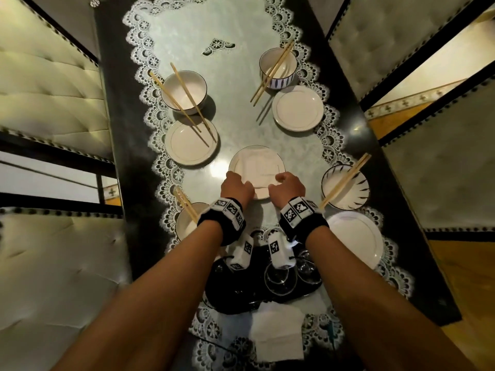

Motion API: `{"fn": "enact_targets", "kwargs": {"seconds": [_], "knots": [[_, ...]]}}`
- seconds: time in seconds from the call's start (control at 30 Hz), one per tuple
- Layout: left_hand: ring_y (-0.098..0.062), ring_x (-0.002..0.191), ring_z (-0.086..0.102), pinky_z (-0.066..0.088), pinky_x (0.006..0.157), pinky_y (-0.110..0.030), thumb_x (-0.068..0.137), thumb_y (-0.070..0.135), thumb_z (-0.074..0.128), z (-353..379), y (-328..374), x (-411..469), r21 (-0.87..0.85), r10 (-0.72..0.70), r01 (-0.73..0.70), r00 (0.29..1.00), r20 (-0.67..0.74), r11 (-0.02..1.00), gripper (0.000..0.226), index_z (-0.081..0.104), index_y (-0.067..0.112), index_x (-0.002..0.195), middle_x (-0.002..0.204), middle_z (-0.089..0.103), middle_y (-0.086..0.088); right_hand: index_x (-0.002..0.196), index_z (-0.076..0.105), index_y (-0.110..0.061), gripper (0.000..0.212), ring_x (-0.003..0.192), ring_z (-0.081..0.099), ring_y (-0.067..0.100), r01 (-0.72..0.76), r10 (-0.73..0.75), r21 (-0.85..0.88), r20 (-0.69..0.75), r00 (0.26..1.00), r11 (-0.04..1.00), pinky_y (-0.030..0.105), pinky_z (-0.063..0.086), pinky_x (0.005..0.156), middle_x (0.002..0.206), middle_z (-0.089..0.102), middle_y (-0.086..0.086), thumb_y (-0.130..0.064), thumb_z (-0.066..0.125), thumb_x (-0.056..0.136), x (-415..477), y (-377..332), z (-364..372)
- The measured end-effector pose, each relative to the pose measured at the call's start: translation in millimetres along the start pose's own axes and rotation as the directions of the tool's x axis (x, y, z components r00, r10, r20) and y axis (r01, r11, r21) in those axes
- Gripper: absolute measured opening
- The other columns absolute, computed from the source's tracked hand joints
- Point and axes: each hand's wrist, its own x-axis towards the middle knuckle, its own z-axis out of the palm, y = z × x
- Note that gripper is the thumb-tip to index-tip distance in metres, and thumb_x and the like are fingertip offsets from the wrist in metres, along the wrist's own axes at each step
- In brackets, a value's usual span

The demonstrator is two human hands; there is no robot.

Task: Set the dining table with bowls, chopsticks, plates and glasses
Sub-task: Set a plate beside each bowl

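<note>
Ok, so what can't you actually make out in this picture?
Head view only:
- Centre plate: its near rim is covered by the left hand and right hand gripping it.
- Near-left bowl: largely behind the left wristband and forearm.
- Glasses on the dark tray: dim and partly behind the hanging wrist markers; the count is unclear.
- White paper by the table's near edge: too blurred to identify.

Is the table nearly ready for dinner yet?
Over halfway. Done: four bowls with chopsticks, such as the far left bowl, and three plates down, like the far right plate. In hand: left hand and right hand grip the fourth plate; the near left bowl lacks one. Left: glasses wait on the black tray.
</note>
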Motion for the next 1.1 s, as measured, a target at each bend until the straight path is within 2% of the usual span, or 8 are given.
{"fn": "enact_targets", "kwargs": {"seconds": [0.13,0.23,0.4,0.53,0.77,0.87,0.97,1.1], "knots": [[-0.038,0.088,0.063,0.040,0.066,-0.027,0.085,0.016,0.057,-6.2,16.7,13.9,0.029,0.068,-0.067,0.998,-0.018,0.997,0.022,0.063,-0.004,0.089,0.083,0.065,-0.019,0.122,0.063,-0.022,0.032,0.119,0.060,0.024,0.016,-0.015,0.037,-0.036,0.999,0.999,0.030,0.046,0.100,0.130,0.063,0.004,-0.021,0.059,0.090,11.4,-11.2,-5.2],[-0.030,0.061,0.049,0.036,0.059,-0.028,0.082,0.012,0.055,-10.1,30.3,20.6,0.040,0.109,-0.108,0.994,-0.029,0.993,0.017,0.053,0.005,0.067,0.057,0.046,-0.005,0.117,0.064,-0.025,0.030,0.118,0.059,0.023,0.030,-0.029,0.036,-0.029,0.999,0.999,0.034,0.046,0.103,0.127,0.065,0.001,-0.022,0.057,0.088,22.1,-20.5,-9.1],[-0.033,0.089,0.059,0.042,0.072,-0.028,0.084,0.016,0.053,-12.5,39.8,38.8,-0.023,0.101,-0.102,0.995,-0.022,0.995,0.018,0.061,0.002,0.091,0.098,0.060,-0.015,0.112,0.068,-0.025,0.028,0.106,0.065,0.024,0.012,-0.013,0.078,0.021,1.000,0.997,0.028,0.051,0.090,0.117,0.069,0.002,-0.025,0.059,0.086,46.8,-34.5,-10.0],[-0.027,0.070,0.062,0.048,0.060,-0.029,0.082,0.018,0.053,-10.3,47.2,56.6,-0.111,0.137,-0.132,0.990,0.037,0.985,0.011,0.052,0.013,0.072,0.069,0.064,-0.003,0.114,0.066,-0.021,0.026,0.104,0.068,0.028,-0.033,0.037,0.180,-0.017,0.999,0.983,0.039,0.054,0.095,0.112,0.072,0.007,-0.030,0.057,0.091,72.3,-43.3,-10.9],[-0.024,0.076,0.071,0.059,0.072,-0.037,0.084,0.015,0.061,-1.7,52.3,83.8,-0.207,0.188,-0.171,0.980,0.062,0.963,0.010,0.061,0.005,0.087,0.084,0.072,-0.013,0.135,0.049,-0.012,0.058,0.123,0.055,0.030,-0.091,0.105,0.244,-0.045,0.993,0.965,0.030,0.040,0.091,0.136,0.058,0.012,-0.051,0.053,0.093,110.8,-50.8,-22.0],[-0.018,0.067,0.072,0.057,0.062,-0.030,0.085,0.010,0.061,9.6,55.7,90.9,-0.345,0.232,-0.175,0.964,0.129,0.922,0.007,0.058,0.004,0.086,0.079,0.072,-0.016,0.134,0.051,-0.011,0.065,0.126,0.054,0.028,-0.102,0.112,0.216,-0.031,0.993,0.971,0.032,0.041,0.100,0.138,0.056,0.010,-0.055,0.063,0.087,130.8,-47.3,-33.6],[-0.016,0.065,0.066,0.055,0.066,-0.031,0.084,0.006,0.063,18.7,46.4,96.2,-0.401,0.261,-0.183,0.954,0.148,0.898,0.007,0.057,0.007,0.081,0.077,0.069,-0.020,0.130,0.054,-0.013,0.070,0.122,0.057,0.025,-0.123,0.125,0.199,0.002,0.992,0.972,0.033,0.046,0.101,0.135,0.058,0.008,-0.058,0.071,0.079,145.4,-39.9,-36.3],[-0.007,0.055,0.061,0.052,0.060,-0.019,0.083,0.001,0.064,22.9,27.3,106.5,-0.422,0.280,-0.181,0.942,0.186,0.888,0.008,0.057,0.001,0.082,0.066,0.064,-0.008,0.130,0.056,-0.010,0.072,0.117,0.061,0.023,-0.136,0.108,0.181,0.152,0.982,0.974,0.037,0.049,0.102,0.131,0.061,0.009,-0.049,0.080,0.075,157.8,-33.5,-35.0]]}}
